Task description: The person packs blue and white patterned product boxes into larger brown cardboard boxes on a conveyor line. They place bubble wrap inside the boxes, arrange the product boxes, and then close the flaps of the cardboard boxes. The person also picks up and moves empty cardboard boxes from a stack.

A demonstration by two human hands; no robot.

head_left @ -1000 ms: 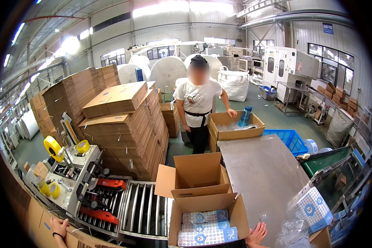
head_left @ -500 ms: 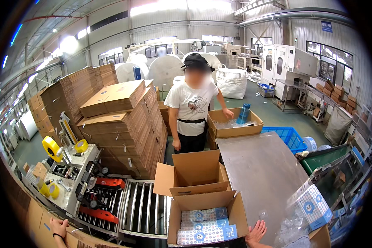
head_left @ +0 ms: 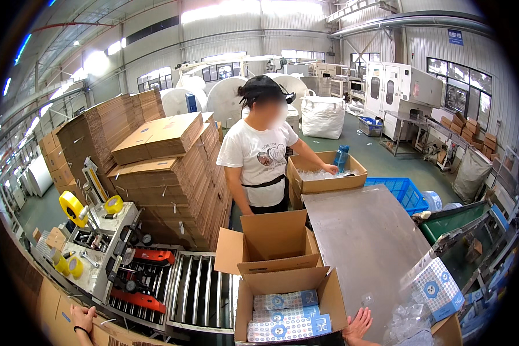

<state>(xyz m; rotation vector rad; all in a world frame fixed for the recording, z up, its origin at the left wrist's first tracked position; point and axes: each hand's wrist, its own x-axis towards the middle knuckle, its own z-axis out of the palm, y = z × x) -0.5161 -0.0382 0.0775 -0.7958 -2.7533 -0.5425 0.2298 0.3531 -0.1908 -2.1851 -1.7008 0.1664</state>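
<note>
Right grip (head_left: 358,324) beside packed carton (head_left: 288,305)

Only the hands showed, both right at the bottom edge, forearms mostly cut off below. Left hand (head_left: 83,319) sat low in the left corner, knuckles up, fingers curled loosely downward, with a thin dark band round the wrist. Right hand (head_left: 357,326) came up from the lower edge right of centre, palm turned roughly forward, fingers (head_left: 363,316) spread and pointing up, relaxed and not gripping anything. Hands were well apart, one on each side. Couldn't tell how tightly the left one was closed, since the fingertips were hidden from view.
</note>
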